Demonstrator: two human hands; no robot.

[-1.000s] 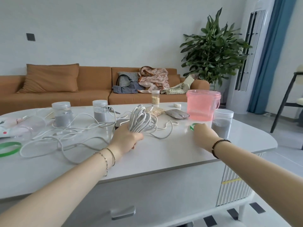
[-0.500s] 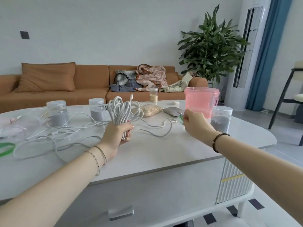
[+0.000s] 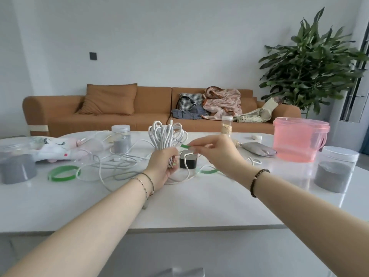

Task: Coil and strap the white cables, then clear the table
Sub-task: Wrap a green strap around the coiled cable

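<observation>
My left hand (image 3: 163, 168) grips a coiled bundle of white cable (image 3: 166, 136), held upright above the white table (image 3: 189, 208). My right hand (image 3: 214, 154) pinches one end of a green strap (image 3: 185, 146) just right of the coil; the strap's other part (image 3: 208, 171) trails down past the hand to the table. More loose white cables (image 3: 111, 166) sprawl over the table to the left. A second green strap (image 3: 63, 172) lies looped on the left. A black cube charger (image 3: 188, 161) sits just behind my hands.
Clear jars of grey sand stand at left (image 3: 17, 166), middle (image 3: 121, 138) and right (image 3: 335, 169). A pink tub (image 3: 299, 139), a grey pouch (image 3: 257, 148), a small grain jar (image 3: 226, 125) and a plush toy (image 3: 54, 148) also sit on the table. A sofa (image 3: 60, 112) lies beyond.
My right hand picked the green strap off the table by the pink tub and brought it left to the coil. My left hand lifted the coil upright. The view turned left.
</observation>
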